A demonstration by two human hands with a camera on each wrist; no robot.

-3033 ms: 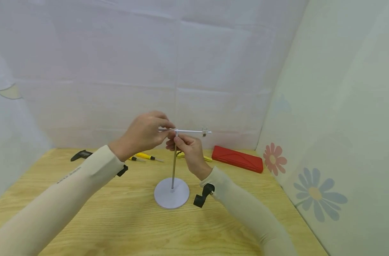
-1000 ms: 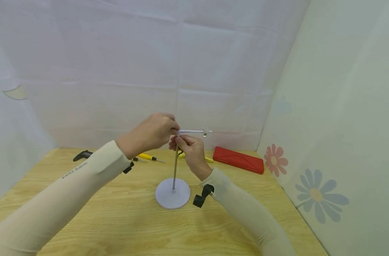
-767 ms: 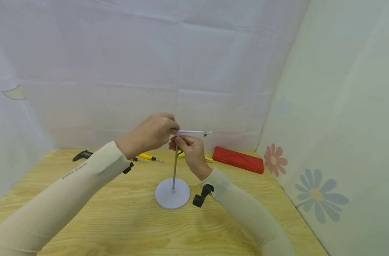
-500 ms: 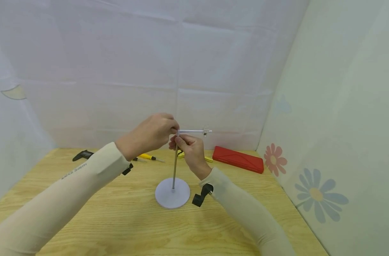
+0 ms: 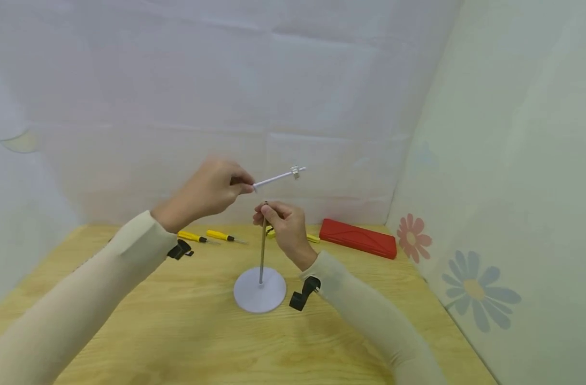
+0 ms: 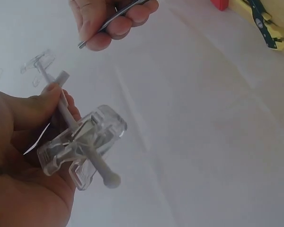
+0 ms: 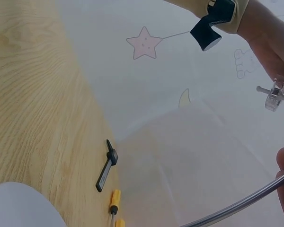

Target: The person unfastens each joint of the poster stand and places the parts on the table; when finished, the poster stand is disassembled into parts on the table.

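wood-grain table (image 5: pixel 187 342) near | round white base (image 5: pixel 259 289) centre, upright rod (image 5: pixel 262 251) pinched at top by right hand (image 5: pixel 282 227) | left hand (image 5: pixel 203 192) pinches white crossbar (image 5: pixel 273 179) with clear clip (image 5: pixel 296 172), above rod | screwdrivers (image 5: pixel 211 236), red case (image 5: pixel 357 238) far | white sheet wall (image 5: pixel 225 96) behind

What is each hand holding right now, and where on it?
The left hand pinches the white crossbar at its near end, beside a clear clip. The right hand grips the stand's upright rod near its top.
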